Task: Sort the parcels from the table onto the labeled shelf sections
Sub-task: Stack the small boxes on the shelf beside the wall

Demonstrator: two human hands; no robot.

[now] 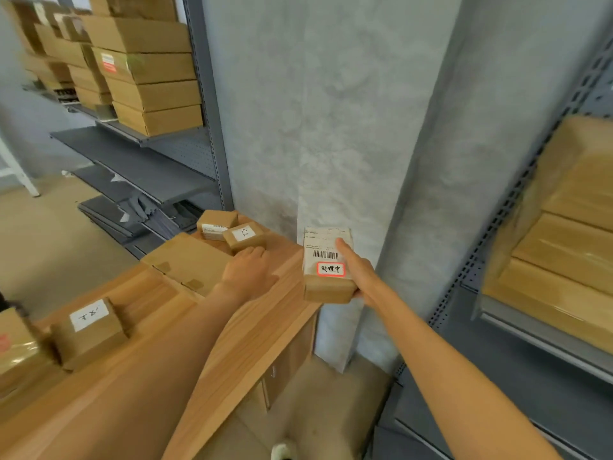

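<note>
- Grey concrete pillar (331,111) fills the middle of your view, with a wooden table (252,327) below it to the left and grey shelving on both sides.
- Your right hand (356,273) grips one parcel (326,260) clear of the table's right corner, index finger laid along its printed label and the other fingers wrapped underneath.
- That parcel's long axis runs away from you, barcode and a red-bordered sticker facing up; the right-hand shelf (537,336) lies to its right and a little further off, so I judge the carry goes rightward.
- Your right arm is the nearer one to that shelf; the left would have to cross your body.
- Your left hand (248,270) lies flat on the tabletop, fingers straight, fingertips touching a small labelled box (244,239). It holds nothing.
- Count on the table: six parcels I can make out — two small ones (217,224) at the far corner, one broad flat one (187,260) beside your left hand, one white-labelled box (89,330) near you, a taped one (16,346) at the left edge, and, partly hidden beneath the far pair, another.
- Held: one. Section labels on the right shelf are blurred; you cannot read them from here.
- Stacked cartons (149,71) fill the upper left shelf.
</note>
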